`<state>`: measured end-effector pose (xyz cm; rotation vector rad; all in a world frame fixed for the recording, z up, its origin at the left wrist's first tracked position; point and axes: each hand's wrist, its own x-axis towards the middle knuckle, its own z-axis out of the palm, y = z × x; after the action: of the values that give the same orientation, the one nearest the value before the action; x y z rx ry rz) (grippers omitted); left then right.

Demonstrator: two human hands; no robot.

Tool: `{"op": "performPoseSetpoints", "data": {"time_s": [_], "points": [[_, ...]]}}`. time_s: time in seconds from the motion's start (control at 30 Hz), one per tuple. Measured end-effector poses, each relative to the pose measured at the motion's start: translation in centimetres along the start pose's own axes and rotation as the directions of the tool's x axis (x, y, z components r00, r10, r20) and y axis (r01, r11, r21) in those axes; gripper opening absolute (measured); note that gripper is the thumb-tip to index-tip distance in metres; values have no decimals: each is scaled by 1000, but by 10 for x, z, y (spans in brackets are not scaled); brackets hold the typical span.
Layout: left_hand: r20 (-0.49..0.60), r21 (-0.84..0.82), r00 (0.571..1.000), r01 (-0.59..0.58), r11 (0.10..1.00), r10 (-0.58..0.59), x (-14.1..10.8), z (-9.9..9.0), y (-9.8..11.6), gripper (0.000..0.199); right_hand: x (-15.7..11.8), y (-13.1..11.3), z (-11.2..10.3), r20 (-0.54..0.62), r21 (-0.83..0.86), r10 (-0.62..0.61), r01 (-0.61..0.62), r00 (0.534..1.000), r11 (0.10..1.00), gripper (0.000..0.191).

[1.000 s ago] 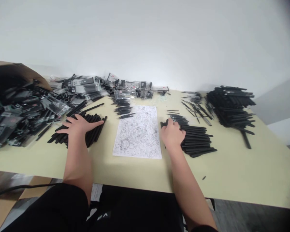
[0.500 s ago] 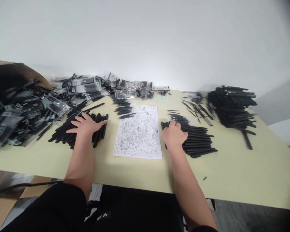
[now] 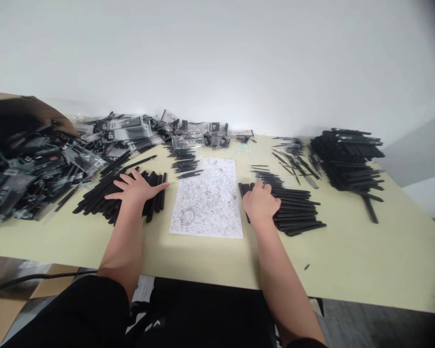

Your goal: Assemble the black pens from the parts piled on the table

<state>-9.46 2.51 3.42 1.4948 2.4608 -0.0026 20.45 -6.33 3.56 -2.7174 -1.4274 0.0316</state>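
My left hand (image 3: 135,190) lies palm down with fingers spread over a heap of black pens (image 3: 151,208) at left. On the right, my right hand (image 3: 261,202) has its fingers curled down at the left end of a row of black pens (image 3: 299,210). A couple of pens show beside its left edge, pointing away from me; whether the fingers grip any is hidden. Between the hands lies a white sheet of paper (image 3: 206,208) covered in dark scribbles. Thin black refills or sticks (image 3: 186,164) are lined up behind the sheet's left corner.
Clear plastic packets (image 3: 190,140) stretch along the wall, spilling from a cardboard box (image 3: 54,116) at left. A tall stack of black pens (image 3: 348,154) stands at far right, near loose thin sticks (image 3: 297,164). One small black piece (image 3: 307,267) lies near the table's front edge.
My left hand has slid slightly right, and the pens under it have shifted right too. Near my right hand, the pens at its left edge sit slightly farther left; that hand stays nearly still.
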Motion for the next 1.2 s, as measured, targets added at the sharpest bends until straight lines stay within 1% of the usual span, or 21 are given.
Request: {"op": "performPoseSetpoints", "data": {"time_s": [0.1,0.2,0.27,0.33,0.4,0.53,0.67,0.8,0.87,0.97,1.03,1.13,1.2], "points": [[-14,-8,1000,-11,1000,11,-2,1,2,145,0,0,2,-16,-2,-22,22,1000,1000,36],[-10,7,1000,-9,1000,9,-5,0,4,142,0,0,5,-52,-5,-113,113,992,994,36],[6,20,1000,-12,1000,12,-6,-1,4,142,0,0,7,-41,-7,-178,177,983,984,37],[24,33,1000,-19,999,18,-8,-3,5,141,0,-1,9,-16,-14,-209,209,978,978,35],[37,45,999,-23,999,21,-8,-4,4,141,0,-1,11,-3,-26,-211,211,977,977,33],[35,51,999,-28,998,26,-7,-4,4,140,1,0,13,-22,-49,-204,203,979,978,34],[14,29,999,-49,998,48,-9,-4,5,140,2,1,13,-12,-51,-204,203,979,978,36],[-26,37,997,-69,997,70,-16,-7,10,136,2,1,11,-9,-43,-209,208,978,977,36],[-60,41,991,-115,993,117,-19,-7,12,132,1,1,11,-6,-39,-216,216,976,976,35],[-121,53,956,-262,964,266,-22,-6,15,115,1,0,11,-9,-31,-224,224,974,974,35],[-174,72,919,-345,936,353,-22,-3,17,93,1,0,11,-14,-23,-228,228,973,973,35],[-230,102,873,-418,903,430,-23,3,21,52,1,-1,10,-11,-6,-236,236,972,972,35],[-232,121,853,-452,884,468,-24,6,23,36,1,-1,9,-5,4,-240,240,971,971,36]]}}
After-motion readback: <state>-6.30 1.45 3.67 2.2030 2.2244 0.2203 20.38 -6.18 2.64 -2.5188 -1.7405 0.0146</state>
